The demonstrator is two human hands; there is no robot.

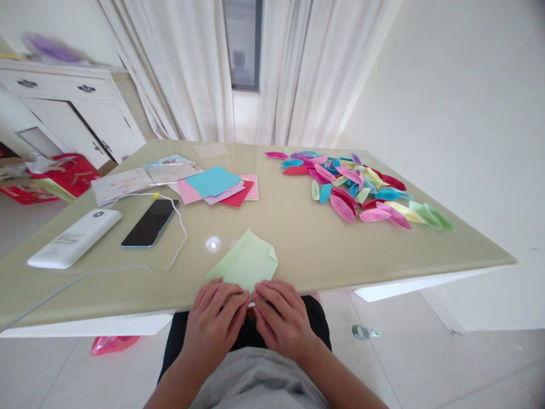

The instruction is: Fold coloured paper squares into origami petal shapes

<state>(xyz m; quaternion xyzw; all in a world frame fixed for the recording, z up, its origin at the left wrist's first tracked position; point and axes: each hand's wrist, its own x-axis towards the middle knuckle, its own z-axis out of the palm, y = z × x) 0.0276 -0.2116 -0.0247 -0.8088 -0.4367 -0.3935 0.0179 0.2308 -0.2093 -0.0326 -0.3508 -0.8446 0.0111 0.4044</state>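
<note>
A pale green sheet of paper lies on the table near its front edge, with one corner pointing away from me and a small fold at its right corner. My left hand pinches the near left part of the sheet, thumb and fingers together. Close beside it, my right hand grips the near right part the same way. Both sets of fingertips almost meet at the near corner, which they hide. Ahead to the left is a loose stack of coloured paper squares, a blue square on top.
A heap of folded coloured paper pieces covers the table's back right. On the left are a black-screened phone, a white power bank, a white cable and an open booklet. The table edge runs just before me.
</note>
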